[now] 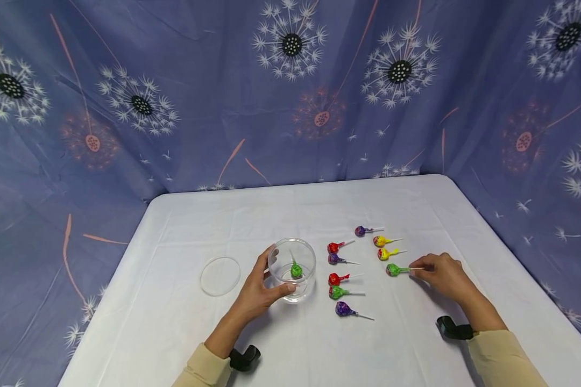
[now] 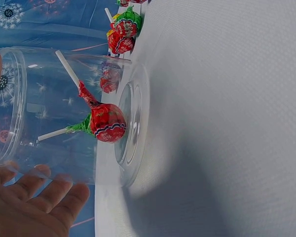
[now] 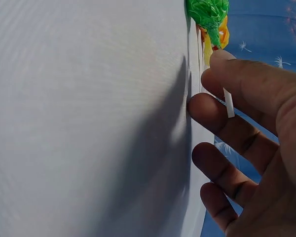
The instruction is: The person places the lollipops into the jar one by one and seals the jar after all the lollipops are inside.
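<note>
My left hand [image 1: 260, 293] grips a clear plastic jar [image 1: 307, 263] by its side, thumb and fingers around the wall. Inside the jar, a red-wrapped lollipop [image 2: 108, 122] and the green wrapper twist and stick of another lollipop [image 2: 79, 127] show in the left wrist view; from above, green wrapping is visible. On the right, my right hand [image 1: 443, 275] pinches the white stick of a green lollipop [image 1: 393, 270] between thumb and index finger. Its other fingers are loosely bent, with the candy end pointing left toward the jar.
Between the hands lie red [image 1: 334, 279], purple [image 1: 342, 309], green [image 1: 336, 292] and yellow [image 1: 383, 253] lollipops, sticks mostly to the right. A round clear lid [image 1: 220, 276] rests left of the jar. Patterned blue cloth [image 1: 198, 107] surrounds the white table [image 1: 174, 322].
</note>
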`<state>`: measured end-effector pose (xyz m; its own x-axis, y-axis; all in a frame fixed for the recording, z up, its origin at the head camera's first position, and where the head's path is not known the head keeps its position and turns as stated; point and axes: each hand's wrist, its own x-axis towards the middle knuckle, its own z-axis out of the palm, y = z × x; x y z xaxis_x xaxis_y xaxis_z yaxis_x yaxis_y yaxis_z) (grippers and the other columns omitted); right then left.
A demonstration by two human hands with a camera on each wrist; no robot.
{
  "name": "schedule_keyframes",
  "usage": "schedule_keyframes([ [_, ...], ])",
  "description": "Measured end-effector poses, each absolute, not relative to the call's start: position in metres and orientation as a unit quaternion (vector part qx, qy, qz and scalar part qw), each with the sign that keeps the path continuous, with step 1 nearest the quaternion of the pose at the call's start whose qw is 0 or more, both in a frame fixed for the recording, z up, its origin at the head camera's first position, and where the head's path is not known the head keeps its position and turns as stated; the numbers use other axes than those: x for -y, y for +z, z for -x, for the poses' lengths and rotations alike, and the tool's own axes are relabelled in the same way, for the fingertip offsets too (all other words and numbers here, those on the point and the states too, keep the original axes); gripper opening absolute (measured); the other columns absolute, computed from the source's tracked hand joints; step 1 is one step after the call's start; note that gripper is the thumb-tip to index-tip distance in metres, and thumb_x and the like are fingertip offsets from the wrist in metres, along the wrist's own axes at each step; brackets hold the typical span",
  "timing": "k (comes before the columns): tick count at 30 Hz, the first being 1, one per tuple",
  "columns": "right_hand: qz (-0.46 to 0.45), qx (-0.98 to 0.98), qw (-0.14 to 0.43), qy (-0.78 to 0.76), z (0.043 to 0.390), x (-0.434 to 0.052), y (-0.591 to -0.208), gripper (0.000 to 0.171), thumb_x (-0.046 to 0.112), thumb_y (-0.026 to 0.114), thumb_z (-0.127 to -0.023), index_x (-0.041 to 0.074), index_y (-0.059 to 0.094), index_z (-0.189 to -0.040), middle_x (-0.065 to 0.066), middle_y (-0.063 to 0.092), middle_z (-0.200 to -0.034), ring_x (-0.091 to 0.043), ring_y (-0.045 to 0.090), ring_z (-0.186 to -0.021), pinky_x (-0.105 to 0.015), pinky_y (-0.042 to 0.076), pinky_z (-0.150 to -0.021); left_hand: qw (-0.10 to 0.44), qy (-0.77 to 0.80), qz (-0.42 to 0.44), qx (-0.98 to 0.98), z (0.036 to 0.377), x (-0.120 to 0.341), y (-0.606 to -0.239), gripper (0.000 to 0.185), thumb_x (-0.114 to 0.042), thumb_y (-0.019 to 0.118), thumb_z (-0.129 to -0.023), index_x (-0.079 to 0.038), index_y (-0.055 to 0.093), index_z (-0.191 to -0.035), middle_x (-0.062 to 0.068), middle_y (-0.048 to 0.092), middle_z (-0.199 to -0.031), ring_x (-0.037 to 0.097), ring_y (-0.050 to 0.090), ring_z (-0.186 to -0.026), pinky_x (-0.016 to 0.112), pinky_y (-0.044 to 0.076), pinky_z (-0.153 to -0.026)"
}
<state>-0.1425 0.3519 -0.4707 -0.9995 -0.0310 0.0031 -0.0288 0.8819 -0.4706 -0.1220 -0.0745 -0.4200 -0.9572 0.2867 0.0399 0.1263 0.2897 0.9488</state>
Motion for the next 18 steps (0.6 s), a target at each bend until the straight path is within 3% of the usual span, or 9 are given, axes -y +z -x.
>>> schedule_keyframes([
  [10,0.011,-0.967,0.016,-0.255,0.138,-0.354,-0.471,0.018,0.027,0.068,-0.086,0.013,0.074,-0.095,-0.014,0.071,-0.100,-0.036,0.059,-0.099,-0.045,0.047,-0.074,0.066,0.585,-0.130,-0.798,0.122,0.075,-0.422,0.090,-0.014,0.078,-0.077,-0.011,0.025,-0.149,0.014,0.036,-0.149,0.037,0.037,-0.136,0.051,0.031,-0.112],
  [18,0.006,-0.962,-0.044,-0.270,0.136,-0.347,-0.457,0.016,0.030,0.068,-0.086,0.015,0.074,-0.091,-0.010,0.063,-0.089,-0.019,0.050,-0.083,-0.027,0.036,-0.064,0.066,0.586,-0.134,-0.797,0.123,0.075,-0.421,0.090,-0.014,0.078,-0.077,-0.010,0.024,-0.149,0.015,0.035,-0.149,0.037,0.036,-0.137,0.051,0.031,-0.112],
])
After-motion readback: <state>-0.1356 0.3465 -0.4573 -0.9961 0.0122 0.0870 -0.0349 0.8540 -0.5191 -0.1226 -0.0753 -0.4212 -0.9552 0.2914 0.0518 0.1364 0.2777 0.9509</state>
